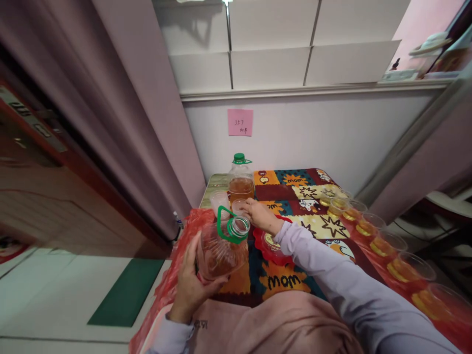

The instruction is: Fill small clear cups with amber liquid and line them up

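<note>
At lower centre, the left hand (192, 281) clasped a tilted jug (223, 256); at mid-frame, the right hand (261, 215) pinched a clear cup (239, 206).

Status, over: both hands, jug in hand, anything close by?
Left hand gripping uncapped jug, tilted. Right hand at clear cup, grip unclear. Close by: capped jug behind cup, red dish to the right.

Pink note (240, 122), handwritten, on wall (306, 128) beyond right hand's fingers (251, 207). White panels (271, 66) higher up, above fingers and note. Mauve curtain (125, 98) left of fingers; brown door (73, 216) with metal lock plate (33, 119) farther left. Green mat (126, 292) on pale floor (47, 290), lower than fingers, to their left. Pale brimmed hat (431, 44) higher, far to fingers' right.
</note>
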Available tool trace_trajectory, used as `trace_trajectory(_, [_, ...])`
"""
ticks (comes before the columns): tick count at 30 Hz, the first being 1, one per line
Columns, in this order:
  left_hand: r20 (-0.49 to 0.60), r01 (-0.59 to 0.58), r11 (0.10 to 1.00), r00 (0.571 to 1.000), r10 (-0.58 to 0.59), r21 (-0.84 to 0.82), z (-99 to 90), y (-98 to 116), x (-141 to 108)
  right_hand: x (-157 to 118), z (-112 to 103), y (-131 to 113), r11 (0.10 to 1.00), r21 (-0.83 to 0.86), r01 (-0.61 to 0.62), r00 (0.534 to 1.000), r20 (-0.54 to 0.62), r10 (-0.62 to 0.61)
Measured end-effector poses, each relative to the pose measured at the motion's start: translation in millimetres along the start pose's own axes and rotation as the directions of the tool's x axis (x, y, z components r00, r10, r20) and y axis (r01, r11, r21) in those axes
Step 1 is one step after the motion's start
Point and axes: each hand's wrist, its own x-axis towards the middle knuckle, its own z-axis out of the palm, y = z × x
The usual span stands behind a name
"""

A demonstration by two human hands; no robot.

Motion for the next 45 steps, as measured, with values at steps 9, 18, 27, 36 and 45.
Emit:
trace_trajectory(9, [0.033, -0.059, 0.998, 0.998, 0.058, 0.001, 1.4, -5, -5, 3, 2, -1, 1.0, 0.013, 0.019, 1.0, 0.008, -0.019])
trace_trajectory(18, [0.042, -0.045, 0.999, 0.998, 0.044, 0.031, 2.5, -4, -5, 1, 0, 1, 0.999, 0.038, -0.016, 0.993, -0.115, 0.021])
trace_trajectory(27, [0.056, 0.018, 1.0, 0.998, -0.018, -0.005, -0.7, 8, 3, -83, -43, 29, 0.992, 0.125, 0.02, 0.886, -0.462, 0.041])
trace_trajectory(36, [0.062, -0.003, 1.0, 0.998, 0.002, 0.014, 2.7, 14, 11, -166, 5, 62, 0.994, 0.064, -0.087, 0.972, -0.212, 0.099])
trace_trajectory(45, [0.061, -0.021, 0.999, 0.998, 0.019, 0.031, 1.8, 18, 14, -171, 14, 63, 0.992, 0.027, -0.12, 0.975, -0.186, 0.123])
